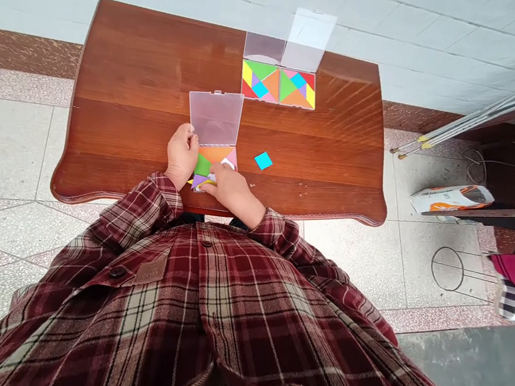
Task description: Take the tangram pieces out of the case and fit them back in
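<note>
An open tangram box (213, 121) stands near the table's front edge, its clear lid raised. Inside it and at its edge are an orange piece (214, 153), a pink piece (232, 157), a green piece (202, 165), a purple piece (199, 180) and a yellow piece (208, 185). My left hand (181, 154) is closed at the box's left side, fingertips at the lid's lower corner. Over the box, my right hand (232, 191) has thumb and fingers curled down on the pieces, partly hiding them. A blue square piece (263, 160) lies on the table to the right.
Two more open tangram boxes, a left one (260, 82) and a right one (297, 89), filled with coloured pieces, stand at the back of the wooden table (160, 66) by the wall. Crutch-like poles (436, 134) and a white bag (451, 198) are off to the right.
</note>
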